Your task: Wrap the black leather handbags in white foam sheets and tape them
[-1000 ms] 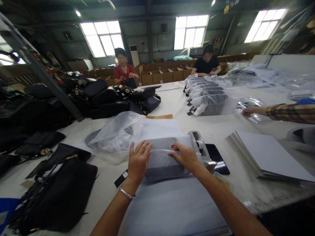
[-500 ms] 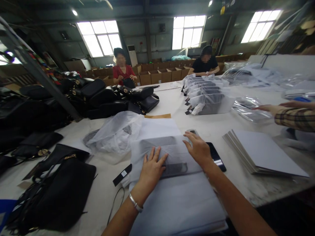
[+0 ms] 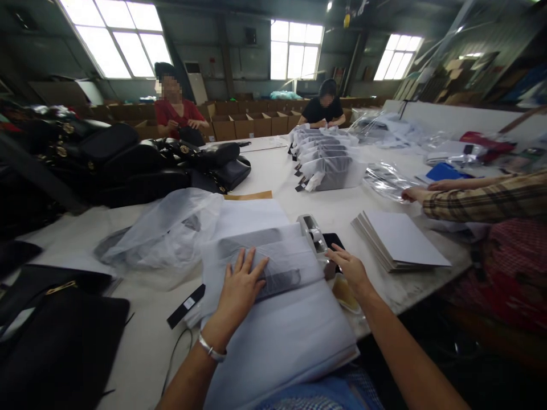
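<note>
A dark, bag-like item wrapped in thin white tissue paper [image 3: 273,250] lies in front of me on a stack of white sheets [image 3: 294,336]. My left hand [image 3: 243,285] presses flat on the wrapping, its fingers spread. A black tag [image 3: 186,306] on a cord sticks out at the left of the bundle. My right hand [image 3: 349,272] is just right of the bundle, fingers stretched out beside a grey tape dispenser [image 3: 313,232]. Whether its fingertips touch the dispenser is unclear. Below that hand sits a roll of yellowish tape [image 3: 345,293]. A dark phone [image 3: 333,240] lies behind the fingers.
Black handbags [image 3: 55,341] lie at the left, with more piled behind. Crumpled clear plastic [image 3: 166,228] is beside the bundle. White boards [image 3: 405,239] are stacked at the right, near a co-worker's plaid sleeve [image 3: 482,199]. Wrapped bags [image 3: 333,168] stand in a row; two people work beyond.
My view has swung to the right. My right hand has left the bundle's right edge and moved beside the tape dispenser, now uncovered. My left hand stays on the wrapping.
</note>
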Demonstrator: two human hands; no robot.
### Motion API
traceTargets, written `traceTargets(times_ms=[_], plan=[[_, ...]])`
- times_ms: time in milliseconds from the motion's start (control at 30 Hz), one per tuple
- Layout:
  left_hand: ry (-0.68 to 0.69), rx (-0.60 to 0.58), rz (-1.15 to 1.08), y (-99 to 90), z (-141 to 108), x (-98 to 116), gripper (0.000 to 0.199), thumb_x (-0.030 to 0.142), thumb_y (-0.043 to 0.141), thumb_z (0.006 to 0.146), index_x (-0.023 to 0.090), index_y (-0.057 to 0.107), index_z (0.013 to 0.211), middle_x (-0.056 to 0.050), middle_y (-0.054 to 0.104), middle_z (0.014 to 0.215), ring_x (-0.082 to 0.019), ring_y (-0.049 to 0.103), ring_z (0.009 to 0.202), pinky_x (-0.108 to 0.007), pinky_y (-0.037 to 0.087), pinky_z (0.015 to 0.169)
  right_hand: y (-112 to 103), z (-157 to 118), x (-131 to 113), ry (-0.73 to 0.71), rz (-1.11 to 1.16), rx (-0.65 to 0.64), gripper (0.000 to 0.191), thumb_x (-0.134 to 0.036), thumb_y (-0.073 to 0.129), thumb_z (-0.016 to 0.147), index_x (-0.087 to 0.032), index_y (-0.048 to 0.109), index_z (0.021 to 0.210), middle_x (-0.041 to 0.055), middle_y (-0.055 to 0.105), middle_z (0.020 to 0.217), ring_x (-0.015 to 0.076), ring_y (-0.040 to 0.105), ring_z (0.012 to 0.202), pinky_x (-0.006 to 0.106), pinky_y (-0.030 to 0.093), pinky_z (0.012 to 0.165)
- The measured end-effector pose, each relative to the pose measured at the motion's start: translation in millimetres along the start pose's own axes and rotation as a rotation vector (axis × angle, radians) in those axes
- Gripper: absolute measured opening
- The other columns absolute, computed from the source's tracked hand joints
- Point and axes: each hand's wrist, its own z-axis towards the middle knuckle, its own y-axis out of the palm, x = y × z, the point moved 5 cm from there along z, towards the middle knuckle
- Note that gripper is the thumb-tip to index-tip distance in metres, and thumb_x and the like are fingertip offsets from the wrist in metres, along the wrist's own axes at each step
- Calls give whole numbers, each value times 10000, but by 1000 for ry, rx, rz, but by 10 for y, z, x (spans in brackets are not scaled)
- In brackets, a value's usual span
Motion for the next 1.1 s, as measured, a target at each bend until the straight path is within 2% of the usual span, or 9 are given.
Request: traceTargets(times_ms=[100, 267, 400, 467, 600, 733, 867, 967, 1100], plan=[[2, 16, -2, 1, -16, -5, 568, 248, 630, 909, 341, 467, 1445, -104, 322, 1607, -393, 268, 1476, -639, 418, 1048, 10, -79, -93, -4, 43, 49, 359, -532, 726, 759, -185, 796, 819, 151, 595, 1382, 323, 573, 1254, 432, 483, 1004], [3, 15, -11, 26, -23, -10, 566, 252, 623, 913, 340, 463, 1449, -99, 310, 1612, -396, 261, 1478, -648, 410, 1053, -125, -433, -259, -35, 196, 168, 292, -487, 788, 735, -230, 787, 873, 67, 601, 1383, 280, 552, 1276, 408, 438, 1092], [-5, 6, -10, 24, -22, -9, 550, 249, 607, 924, 333, 467, 1449, -102, 304, 1614, -394, 253, 1481, -655, 403, 1058, -141, -674, -84, 243, 378, 63, 374, -513, 825, 686, -235, 784, 933, 65, 744, 1074, 227, 697, 971, 308, 590, 803], [-6, 0, -12, 24, -25, -10, 546, 251, 602, 927, 333, 467, 1449, -102, 301, 1615, -393, 241, 1485, -659, 392, 1066, -124, -727, 23, 365, 444, -7, 386, -502, 858, 642, -211, 784, 883, 65, 756, 927, 187, 704, 776, 256, 585, 635], [3, 11, -27, 22, -35, -10, 542, 255, 577, 940, 333, 450, 1461, -99, 294, 1618, -391, 228, 1490, -661, 384, 1072, -142, -652, 143, 387, 401, -73, 398, -463, 903, 558, -165, 779, 791, 56, 734, 764, 137, 640, 586, 229, 541, 525], [4, 10, -27, 26, -37, -14, 537, 256, 570, 943, 325, 453, 1463, -104, 287, 1619, -395, 226, 1489, -662, 389, 1069, -268, -481, 188, 192, 72, -108, 360, -513, 794, 678, -176, 781, 804, 54, 730, 704, 180, 645, 589, 288, 545, 554], [6, 1, -17, 26, -30, -10, 531, 259, 569, 945, 320, 459, 1461, -105, 295, 1615, -395, 230, 1488, -656, 400, 1065, -494, -438, 62, -168, -428, -102, 269, -449, 624, 847, -229, 776, 875, 34, 731, 700, 222, 678, 640, 334, 539, 621], [-1, 1, -5, 20, -24, -9, 526, 255, 567, 947, 327, 462, 1458, -99, 298, 1615, -389, 236, 1487, -648, 402, 1067, -531, -481, -238, -479, -558, -209, 259, -356, 527, 946, -245, 755, 1001, 48, 760, 933, 215, 710, 818, 326, 539, 745], [-12, -18, -16, 15, -20, -10, 537, 242, 563, 950, 336, 447, 1466, -91, 284, 1622, -380, 223, 1493, -639, 393, 1079, -248, -423, -757, -782, -587, -453, 226, -325, 520, 990, -255, 725, 1057, 42, 744, 1000, 171, 696, 872, 261, 516, 768]])
